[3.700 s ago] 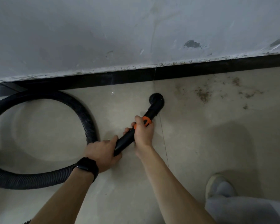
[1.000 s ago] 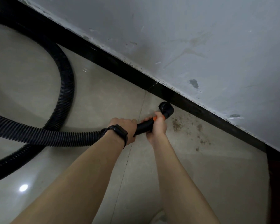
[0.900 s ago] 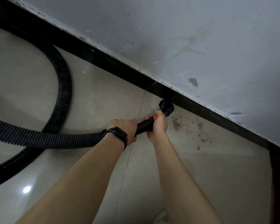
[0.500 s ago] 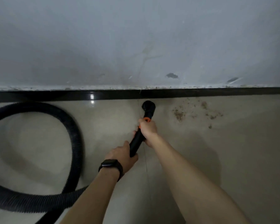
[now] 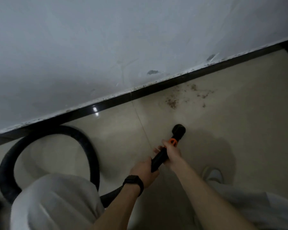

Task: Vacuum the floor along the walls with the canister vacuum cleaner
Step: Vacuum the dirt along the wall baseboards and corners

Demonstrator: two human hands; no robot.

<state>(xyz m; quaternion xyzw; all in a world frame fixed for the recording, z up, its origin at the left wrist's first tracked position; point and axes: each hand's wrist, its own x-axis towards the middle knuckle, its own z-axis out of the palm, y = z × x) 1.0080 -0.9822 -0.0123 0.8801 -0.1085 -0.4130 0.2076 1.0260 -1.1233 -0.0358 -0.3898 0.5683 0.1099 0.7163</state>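
no readable text, labels or brands, frame somewhat blurred

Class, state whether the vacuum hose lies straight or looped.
Looped: the hose curves round in a ring on the floor.

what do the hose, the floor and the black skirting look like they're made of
Hose: black, ribbed and looping, likely flexible plastic. Floor: beige tiles, glossy with a grout line, probably glazed ceramic. Skirting: black, mirror-glossy with a light glint; polished tile or stone, cannot tell which.
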